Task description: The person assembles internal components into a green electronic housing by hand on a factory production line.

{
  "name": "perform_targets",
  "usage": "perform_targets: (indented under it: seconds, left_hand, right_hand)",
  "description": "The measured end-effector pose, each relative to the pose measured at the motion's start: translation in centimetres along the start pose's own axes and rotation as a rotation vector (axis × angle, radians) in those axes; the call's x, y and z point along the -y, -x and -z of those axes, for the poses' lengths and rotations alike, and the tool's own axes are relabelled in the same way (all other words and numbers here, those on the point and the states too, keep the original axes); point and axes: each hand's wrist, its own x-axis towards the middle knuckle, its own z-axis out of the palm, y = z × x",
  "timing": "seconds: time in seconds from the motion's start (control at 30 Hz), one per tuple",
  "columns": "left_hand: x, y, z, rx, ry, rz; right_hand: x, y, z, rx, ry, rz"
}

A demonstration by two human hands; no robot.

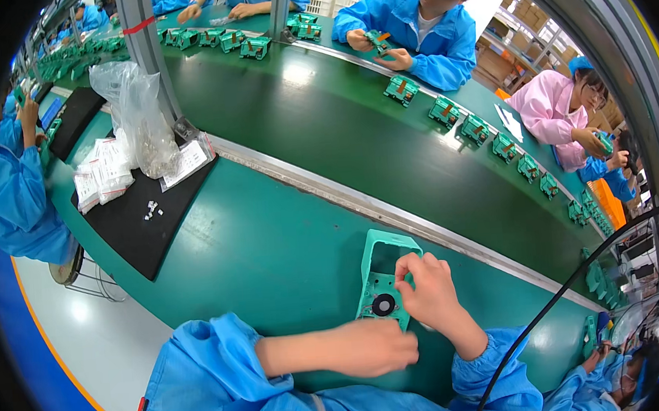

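Observation:
A green plastic housing [367,282] lies on the green worktable in front of me, with a rectangular opening at its far end. A round black part with a pale centre, like a small speaker [383,304], sits in its near half. My right hand [428,289] is over the housing's right side, its fingers curled into a pinch; what they hold, if anything, is hidden. Just below the housing's near end is my left hand [378,347], closed with its back up. Its fingertips are hidden, and I cannot see what is in them.
A black mat [136,230] at the left bears small white pieces [153,210], packets [102,172] and a clear plastic bag [140,119]. Beyond a metal rail [305,188], a conveyor belt [301,123] carries green housings [402,90]. Co-workers sit around it. A black cable [564,288] arcs at right.

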Motion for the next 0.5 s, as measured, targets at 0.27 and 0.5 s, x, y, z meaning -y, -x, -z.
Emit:
perform_targets:
  seconds: [0.27,0.5]
  left_hand:
    - [0.6,0.0,-5.1,-0.139,-0.419,-0.193]
    - [0.5,-0.2,-5.6,-0.092,-0.560,-0.175]
  right_hand:
    - [1.3,-1.1,-0.1,0.071,0.272,-0.005]
    - [0.7,-1.5,0.0,0.115,0.293,0.016]
